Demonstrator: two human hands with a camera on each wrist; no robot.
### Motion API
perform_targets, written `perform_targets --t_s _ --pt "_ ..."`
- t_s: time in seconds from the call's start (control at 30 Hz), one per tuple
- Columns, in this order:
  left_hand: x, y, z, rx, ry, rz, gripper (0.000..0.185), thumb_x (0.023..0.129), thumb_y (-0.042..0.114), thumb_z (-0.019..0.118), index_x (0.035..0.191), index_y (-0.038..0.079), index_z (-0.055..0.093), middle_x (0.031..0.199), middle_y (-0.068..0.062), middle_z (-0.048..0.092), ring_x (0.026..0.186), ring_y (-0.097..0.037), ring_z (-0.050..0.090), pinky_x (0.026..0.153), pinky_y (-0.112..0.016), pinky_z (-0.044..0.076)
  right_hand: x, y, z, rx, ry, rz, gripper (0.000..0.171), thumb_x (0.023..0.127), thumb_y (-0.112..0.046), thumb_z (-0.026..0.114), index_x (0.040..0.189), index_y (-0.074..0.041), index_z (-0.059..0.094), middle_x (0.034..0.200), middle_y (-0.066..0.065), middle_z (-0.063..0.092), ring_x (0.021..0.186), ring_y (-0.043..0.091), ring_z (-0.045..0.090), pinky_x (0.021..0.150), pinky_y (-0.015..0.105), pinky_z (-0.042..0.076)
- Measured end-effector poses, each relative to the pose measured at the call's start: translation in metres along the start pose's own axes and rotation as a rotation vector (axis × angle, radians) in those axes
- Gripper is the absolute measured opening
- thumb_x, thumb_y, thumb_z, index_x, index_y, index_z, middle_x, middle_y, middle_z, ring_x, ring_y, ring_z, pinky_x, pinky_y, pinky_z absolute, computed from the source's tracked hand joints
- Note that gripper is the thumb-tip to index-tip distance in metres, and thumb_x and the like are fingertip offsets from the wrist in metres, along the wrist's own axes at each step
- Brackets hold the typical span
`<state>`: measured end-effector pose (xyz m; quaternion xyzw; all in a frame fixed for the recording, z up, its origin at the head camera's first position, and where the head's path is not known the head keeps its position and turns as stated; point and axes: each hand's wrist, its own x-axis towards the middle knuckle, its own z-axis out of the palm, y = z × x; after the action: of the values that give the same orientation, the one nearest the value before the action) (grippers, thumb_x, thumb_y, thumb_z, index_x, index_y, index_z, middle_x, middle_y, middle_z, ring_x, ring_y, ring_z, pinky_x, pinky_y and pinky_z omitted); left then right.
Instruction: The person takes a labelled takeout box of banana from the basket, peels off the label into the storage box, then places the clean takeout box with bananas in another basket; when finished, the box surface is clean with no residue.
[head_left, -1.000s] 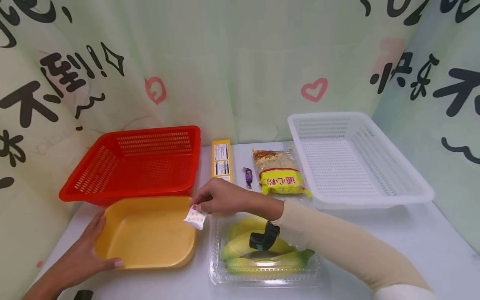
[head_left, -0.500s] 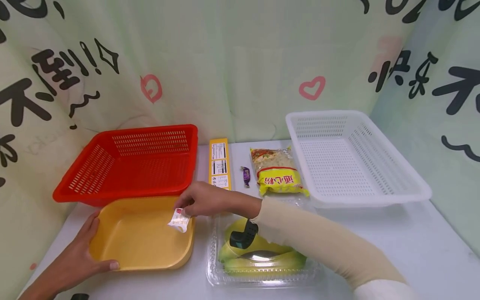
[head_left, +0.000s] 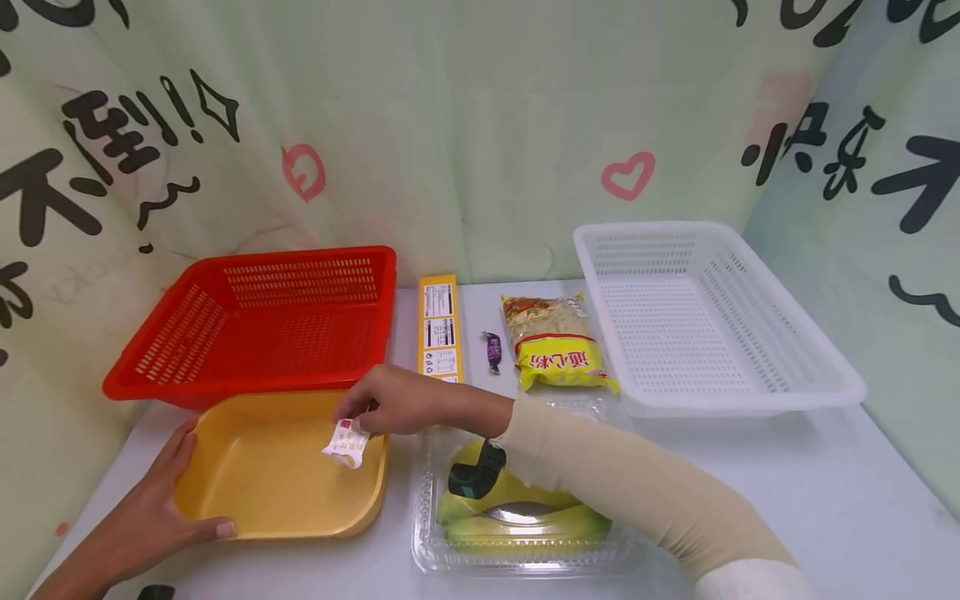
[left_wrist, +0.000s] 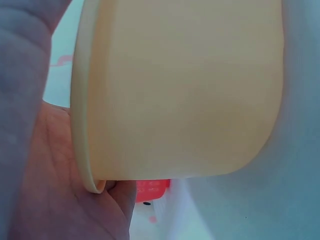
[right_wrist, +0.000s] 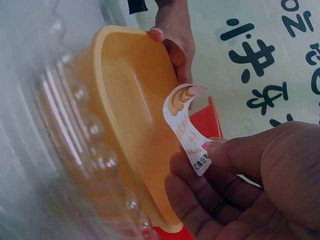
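While the left hand (head_left: 161,508) grips the near-left corner of the yellow tray (head_left: 262,492), thumb on the rim and fingers curled under, the right hand (head_left: 401,402) pinches a small sachet (head_left: 346,443) between thumb and fingertips. Sachet hangs over the tray's right side, long axis slanting down-left. Its print reads "BANANA" in the right wrist view; other characters unclear. Near right: bananas (head_left: 517,521) in a clear clamshell (head_left: 525,557).

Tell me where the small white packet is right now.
In the head view, the packet hangs pinched in the right hand, over the yellow tray's right side.
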<state>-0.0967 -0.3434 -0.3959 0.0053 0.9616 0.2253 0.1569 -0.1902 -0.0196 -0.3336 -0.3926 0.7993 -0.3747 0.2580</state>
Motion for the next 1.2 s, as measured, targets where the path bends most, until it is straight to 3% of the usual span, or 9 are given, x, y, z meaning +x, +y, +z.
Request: perform_targets --t_s 0.23,0.47,0.7,0.97,1.2 --pt "0.002 -0.003 0.002 0.018 0.017 0.051 0.134 0.074 0.057 0.076 0.149 -0.001 -0.019 0.153 -0.031 -0.006 0.114 -0.049 0.032 0.093 -0.07 0.037 -0.002 -0.001 0.002 -0.046 -0.04 0.01 0.028 0.096 0.0 0.056 0.121 -0.002 0.069 0.1 -0.003 0.069 0.076 0.006 0.057 0.066 0.015 0.051" --pt "0.002 -0.004 0.004 0.001 0.035 0.059 0.135 0.072 0.056 0.078 0.15 0.001 -0.018 0.152 -0.03 -0.002 0.113 -0.047 0.034 0.093 -0.068 0.038 -0.002 -0.003 0.004 -0.074 -0.072 0.011 0.031 0.099 -0.002 0.051 0.125 -0.006 0.066 0.097 -0.006 0.066 0.065 0.005 0.047 0.053 0.016 0.037" --pt "0.0 -0.004 0.005 -0.01 0.045 0.073 0.136 0.072 0.055 0.079 0.151 0.004 -0.019 0.151 -0.03 0.002 0.112 -0.045 0.035 0.091 -0.067 0.041 0.0 -0.003 0.008 -0.048 -0.103 -0.029 0.03 0.099 -0.002 0.05 0.125 0.0 0.065 0.117 0.003 0.069 0.088 0.01 0.06 0.059 0.016 0.042" --pt "0.002 -0.003 0.001 0.001 0.0 0.04 0.135 0.073 0.057 0.076 0.149 0.002 -0.022 0.153 -0.031 -0.005 0.114 -0.049 0.033 0.093 -0.069 0.037 -0.005 -0.002 0.005 -0.012 -0.094 -0.025 0.029 0.099 -0.002 0.052 0.125 0.001 0.065 0.118 0.005 0.068 0.093 0.011 0.061 0.072 0.013 0.048" --pt "0.002 -0.003 0.002 -0.007 0.006 0.037 0.136 0.072 0.057 0.077 0.149 0.003 -0.022 0.151 -0.031 0.001 0.112 -0.046 0.035 0.091 -0.066 0.041 -0.012 -0.002 -0.003 -0.007 -0.077 -0.017 0.029 0.099 -0.005 0.053 0.126 -0.004 0.065 0.115 -0.001 0.068 0.097 0.008 0.061 0.081 0.014 0.049"
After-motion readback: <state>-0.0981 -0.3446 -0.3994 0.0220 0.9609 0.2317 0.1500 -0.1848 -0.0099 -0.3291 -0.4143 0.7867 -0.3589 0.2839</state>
